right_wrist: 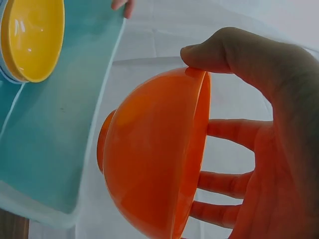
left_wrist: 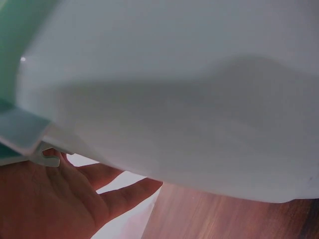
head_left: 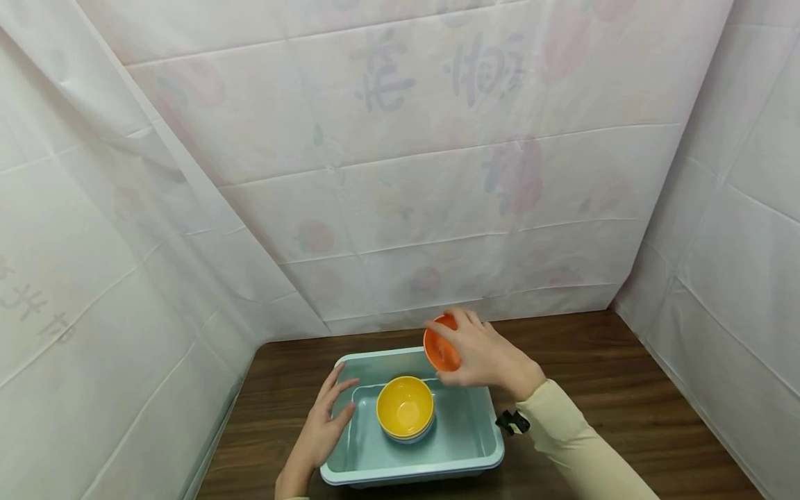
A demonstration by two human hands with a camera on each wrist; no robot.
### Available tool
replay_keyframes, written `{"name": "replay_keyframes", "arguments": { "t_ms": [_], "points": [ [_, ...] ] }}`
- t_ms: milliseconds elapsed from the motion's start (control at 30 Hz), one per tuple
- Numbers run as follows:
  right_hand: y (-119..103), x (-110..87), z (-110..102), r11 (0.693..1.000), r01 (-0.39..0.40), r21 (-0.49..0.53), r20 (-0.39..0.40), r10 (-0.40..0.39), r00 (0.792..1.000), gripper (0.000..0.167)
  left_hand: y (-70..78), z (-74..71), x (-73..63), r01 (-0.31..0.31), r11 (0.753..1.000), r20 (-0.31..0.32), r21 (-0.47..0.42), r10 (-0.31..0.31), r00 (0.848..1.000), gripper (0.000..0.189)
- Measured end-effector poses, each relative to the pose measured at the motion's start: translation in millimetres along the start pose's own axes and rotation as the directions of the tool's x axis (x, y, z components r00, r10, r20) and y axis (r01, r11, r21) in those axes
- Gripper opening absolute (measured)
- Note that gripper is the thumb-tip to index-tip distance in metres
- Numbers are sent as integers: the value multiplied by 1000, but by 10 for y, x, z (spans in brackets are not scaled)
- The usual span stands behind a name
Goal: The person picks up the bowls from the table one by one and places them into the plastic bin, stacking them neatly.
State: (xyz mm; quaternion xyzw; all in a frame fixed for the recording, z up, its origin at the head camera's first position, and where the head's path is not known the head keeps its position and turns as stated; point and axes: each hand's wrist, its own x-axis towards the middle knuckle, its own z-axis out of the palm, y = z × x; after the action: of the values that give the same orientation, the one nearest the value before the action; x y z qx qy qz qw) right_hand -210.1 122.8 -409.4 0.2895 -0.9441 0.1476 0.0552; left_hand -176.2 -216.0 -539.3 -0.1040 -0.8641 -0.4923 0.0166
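Note:
My right hand (head_left: 484,353) grips an orange bowl (head_left: 441,353) by its rim, the bowl tipped on its side over the basin's far right part. In the right wrist view, the thumb lies over the rim of the orange bowl (right_wrist: 144,154) and the fingers reach to its inner side. A yellow bowl (head_left: 405,406) sits upright in the light blue basin (head_left: 462,423), stacked on a pale bowl of which only the lower edge shows. My left hand (head_left: 317,432) is at the basin's left rim with fingers spread, holding nothing.
The basin stands on a dark wood table (head_left: 600,396). White printed sheeting (head_left: 400,229) hangs behind the table and along both sides. A small black device (head_left: 512,421) is strapped at the right wrist, beside the basin's right rim.

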Motion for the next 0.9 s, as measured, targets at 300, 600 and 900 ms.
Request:
{"name": "replay_keyframes", "arguments": {
  "t_ms": [300,600,900],
  "points": [
    [-77,80,158,999,49,18,39,-49,998,84,1,-8,2,11,1000,1,0,-11,1000,42],
    [-148,142,274,995,100,-13,102,-98,990,83,9,1,3,21,1000,-7,8,-21,1000,41],
    [-208,221,394,990,137,-35,136,-131,982,82,11,1,11,27,1000,-8,9,-27,1000,41]
  ]
}}
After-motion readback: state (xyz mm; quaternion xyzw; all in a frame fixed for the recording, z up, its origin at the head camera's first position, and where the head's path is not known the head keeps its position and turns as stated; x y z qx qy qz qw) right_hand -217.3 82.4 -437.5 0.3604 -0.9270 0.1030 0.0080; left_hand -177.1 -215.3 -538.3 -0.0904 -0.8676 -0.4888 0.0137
